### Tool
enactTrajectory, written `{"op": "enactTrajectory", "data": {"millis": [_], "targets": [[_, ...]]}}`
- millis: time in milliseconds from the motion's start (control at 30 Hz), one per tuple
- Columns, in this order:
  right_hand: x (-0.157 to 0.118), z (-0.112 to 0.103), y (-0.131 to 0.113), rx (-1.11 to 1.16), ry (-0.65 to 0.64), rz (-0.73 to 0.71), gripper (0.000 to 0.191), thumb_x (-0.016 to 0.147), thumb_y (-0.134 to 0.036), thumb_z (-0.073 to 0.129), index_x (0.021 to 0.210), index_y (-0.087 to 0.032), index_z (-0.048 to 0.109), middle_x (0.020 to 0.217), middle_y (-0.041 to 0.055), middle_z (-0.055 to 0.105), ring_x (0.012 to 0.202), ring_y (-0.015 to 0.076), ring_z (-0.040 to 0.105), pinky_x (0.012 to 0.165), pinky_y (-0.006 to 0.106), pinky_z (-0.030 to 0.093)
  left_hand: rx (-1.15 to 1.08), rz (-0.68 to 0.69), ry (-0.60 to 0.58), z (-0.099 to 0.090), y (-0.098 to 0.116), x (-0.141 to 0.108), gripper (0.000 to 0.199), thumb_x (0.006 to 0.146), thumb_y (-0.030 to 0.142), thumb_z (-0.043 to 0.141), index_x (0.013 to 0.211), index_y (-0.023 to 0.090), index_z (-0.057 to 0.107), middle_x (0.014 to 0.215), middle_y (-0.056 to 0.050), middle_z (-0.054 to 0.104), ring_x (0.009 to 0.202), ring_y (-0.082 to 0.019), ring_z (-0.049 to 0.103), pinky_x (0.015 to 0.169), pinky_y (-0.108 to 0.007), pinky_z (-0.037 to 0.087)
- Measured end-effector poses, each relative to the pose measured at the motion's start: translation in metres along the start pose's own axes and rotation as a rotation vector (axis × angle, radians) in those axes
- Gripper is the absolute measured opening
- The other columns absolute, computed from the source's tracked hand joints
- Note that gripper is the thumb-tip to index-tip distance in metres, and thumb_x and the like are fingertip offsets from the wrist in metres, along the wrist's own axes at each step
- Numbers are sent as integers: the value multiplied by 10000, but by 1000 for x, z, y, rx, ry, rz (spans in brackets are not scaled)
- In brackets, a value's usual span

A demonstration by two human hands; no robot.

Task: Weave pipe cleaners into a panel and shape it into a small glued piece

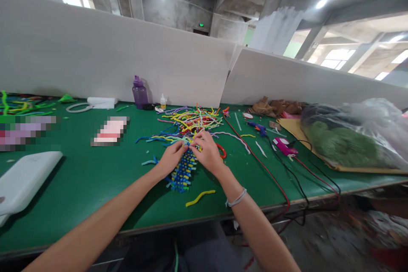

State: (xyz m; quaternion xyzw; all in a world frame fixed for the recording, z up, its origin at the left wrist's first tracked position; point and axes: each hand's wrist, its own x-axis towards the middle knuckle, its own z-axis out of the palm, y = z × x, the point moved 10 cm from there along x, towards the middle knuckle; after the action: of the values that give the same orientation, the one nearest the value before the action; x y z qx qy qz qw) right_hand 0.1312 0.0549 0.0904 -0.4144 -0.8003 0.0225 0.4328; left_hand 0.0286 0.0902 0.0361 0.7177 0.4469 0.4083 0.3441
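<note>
Left hand (174, 156) and right hand (206, 151) close together, fingertips pinched on a blue-and-yellow lattice of fuzzy strands (184, 172).
The lattice lies on the green-topped bench (95, 204), its far end between the hands, the rest running toward 6 o'clock; the exact strand gripped is too small to tell. The step looks like interlacing at that end; the next move calls for one steady pinch while the other fingers work. From the lattice, a tangled multicoloured strand pile (195, 120) sits at 12 o'clock, a loose yellow strand (200, 198) at 5.

The head camera looks down across the table (95, 170).
</note>
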Motion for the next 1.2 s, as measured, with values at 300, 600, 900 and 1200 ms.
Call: {"op": "enactTrajectory", "data": {"millis": [300,600,900,1200], "targets": [[2,-2,-9,72,-10,-45,124,807,-239,509,785,-199,624,933,69,569,960,189,480,872,352,380,0,-21,51,-7,0,-1,248,799,385,433,667,176,461,636,26,458,653,-139,423,617,-247,351],[-7,36,47,541,-175,446,250,712,-394,581,738,-151,634,708,7,622,683,131,552,637,235,416,61,25,26,-5,9,-1,242,832,383,375,702,189,436,685,18,451,684,-146,416,638,-246,346],[-5,27,46,434,-107,429,180,658,-320,627,620,-154,569,627,-10,566,623,119,516,622,235,406,-38,-2,-13,-2,3,-1,242,818,364,393,662,183,430,641,23,415,645,-135,390,597,-238,336],[-4,32,49,593,-105,441,168,689,-330,582,683,-164,562,644,-22,546,620,108,498,610,225,408,2,42,-36,-1,10,-2,256,825,386,395,676,182,432,647,23,406,655,-137,387,610,-242,332]]}}
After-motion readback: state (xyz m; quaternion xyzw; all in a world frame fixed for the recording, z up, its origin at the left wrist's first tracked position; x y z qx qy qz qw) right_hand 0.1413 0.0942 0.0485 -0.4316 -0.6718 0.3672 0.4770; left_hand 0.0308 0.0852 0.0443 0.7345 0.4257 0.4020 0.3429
